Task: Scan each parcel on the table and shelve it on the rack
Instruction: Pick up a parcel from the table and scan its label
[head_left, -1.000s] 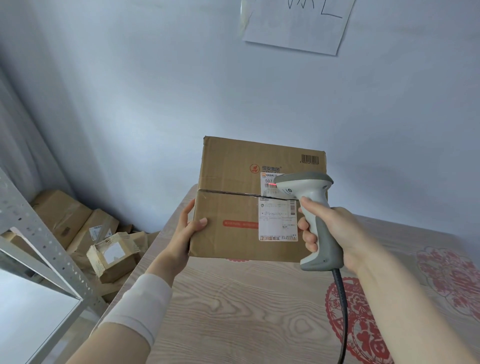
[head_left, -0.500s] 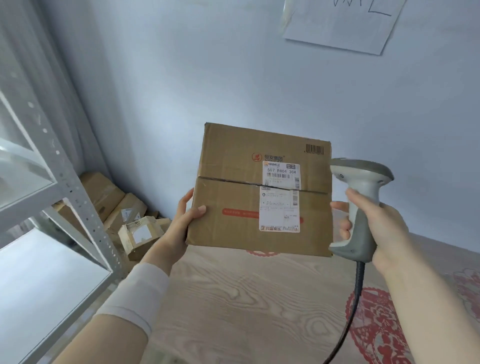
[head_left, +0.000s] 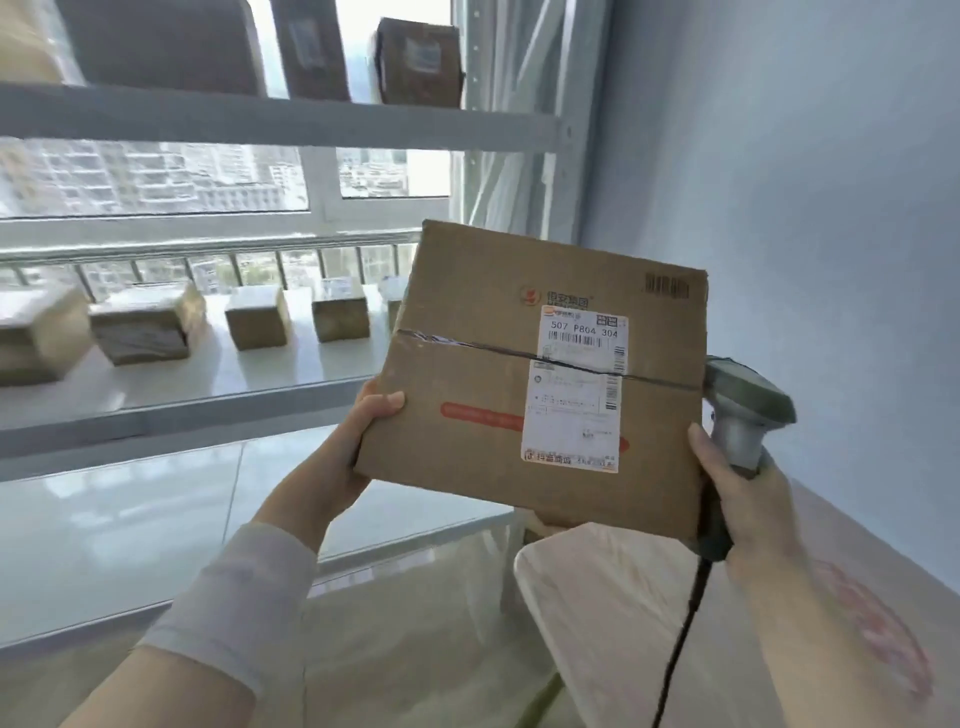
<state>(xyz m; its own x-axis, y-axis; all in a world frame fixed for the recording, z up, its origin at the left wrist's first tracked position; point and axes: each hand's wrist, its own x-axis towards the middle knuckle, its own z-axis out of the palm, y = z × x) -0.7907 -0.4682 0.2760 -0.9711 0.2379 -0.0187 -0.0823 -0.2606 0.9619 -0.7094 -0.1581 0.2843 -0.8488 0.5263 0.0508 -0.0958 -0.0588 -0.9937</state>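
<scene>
wood counter corner low right, right hand wrapped round grey scanner handle, left hand gripping lower left edge of labelled cardboard parcel held in air, beyond it rack shelf with a row of small boxes, more boxes on the shelf above

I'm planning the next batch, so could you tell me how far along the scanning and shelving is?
Done: several boxes already sit on the rack. In hand: the left hand holds a parcel up toward it, while the right hand grips the scanner beside it, not aimed at the label. Left: this parcel is not yet shelved; most of the table is out of view.
</scene>
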